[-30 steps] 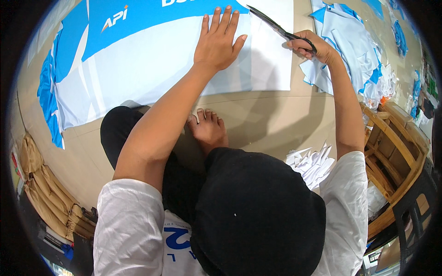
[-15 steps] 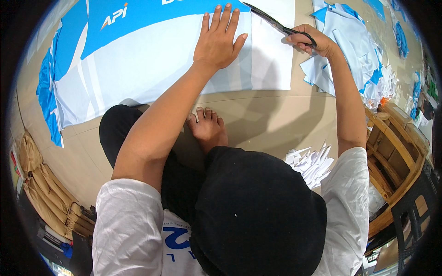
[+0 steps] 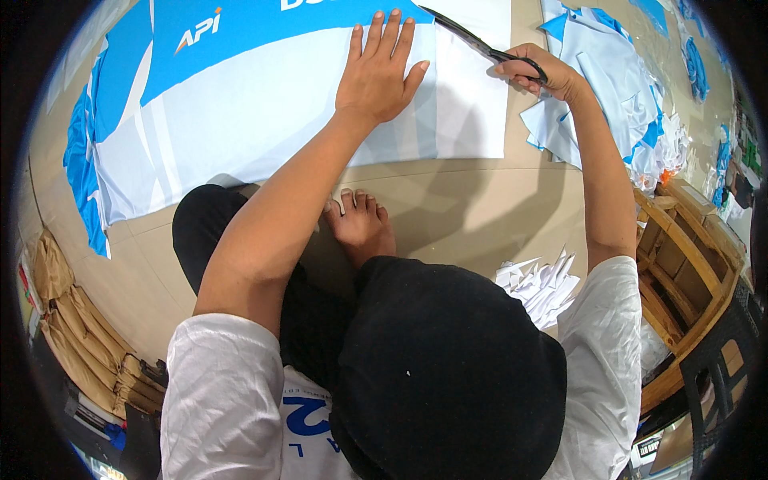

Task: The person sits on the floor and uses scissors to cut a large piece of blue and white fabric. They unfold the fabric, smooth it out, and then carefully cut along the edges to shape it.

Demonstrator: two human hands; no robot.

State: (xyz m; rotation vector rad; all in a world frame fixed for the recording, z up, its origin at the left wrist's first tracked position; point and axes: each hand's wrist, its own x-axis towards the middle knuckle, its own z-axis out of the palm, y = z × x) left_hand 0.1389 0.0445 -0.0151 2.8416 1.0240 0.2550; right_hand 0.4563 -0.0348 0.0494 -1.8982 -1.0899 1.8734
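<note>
Beige tiled floor (image 3: 456, 232) partly covered by blue-and-white cloth (image 3: 264, 96), spread flat at upper edge of view. Blue area printed with white lettering (image 3: 202, 32), orange-accented; further white lettering (image 3: 298, 4) cut off by view's edge. Cloth pressed by left hand (image 3: 374, 80): grip flat, fingers slightly spread, nothing held. Black scissors (image 3: 472, 38) held by right hand (image 3: 540, 70), grip closed around handles; tip placed near blue area's right end. White shirt (image 3: 224, 392) marked with blue characters (image 3: 306, 412).
</note>
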